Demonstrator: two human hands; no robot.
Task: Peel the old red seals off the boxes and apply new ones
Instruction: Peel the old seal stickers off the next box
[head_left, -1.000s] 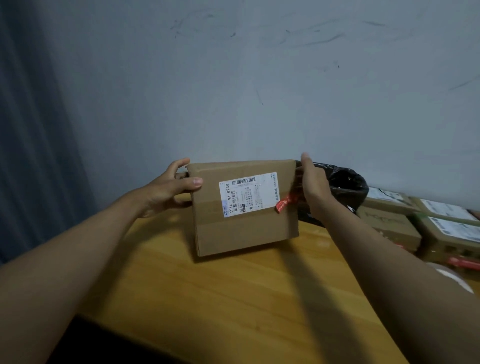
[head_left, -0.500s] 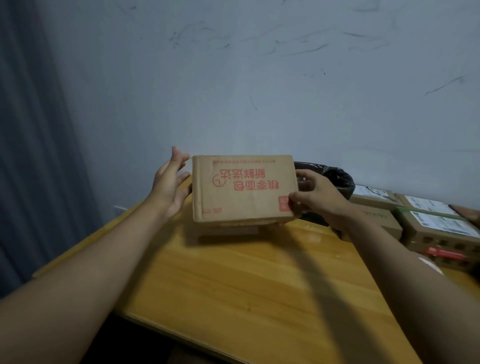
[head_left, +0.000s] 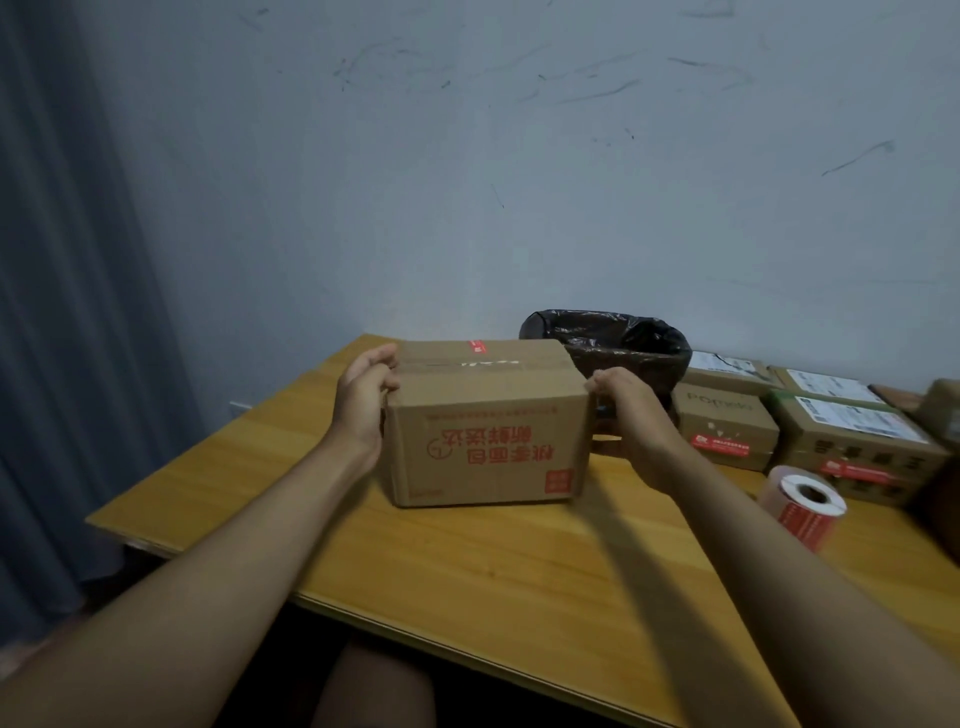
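So the cardboard box (head_left: 485, 423) sits on the wooden table (head_left: 467, 561), dead center, red print upside down. Left hand (head_left: 363, 397) grips its 9 o'clock side, right hand (head_left: 623, 402) its 3 o'clock side, fingers curled round the edges. A red seal (head_left: 478, 345) sits at 12 on top. Roll of seals (head_left: 802, 506) lies at 4 o'clock, a black-bagged bin (head_left: 613, 343) at 1.

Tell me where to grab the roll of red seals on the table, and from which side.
Take the roll of red seals round its red outer wall, from above and the near side. It stands upright on the table with its hollow core facing up, and boxes crowd behind it.
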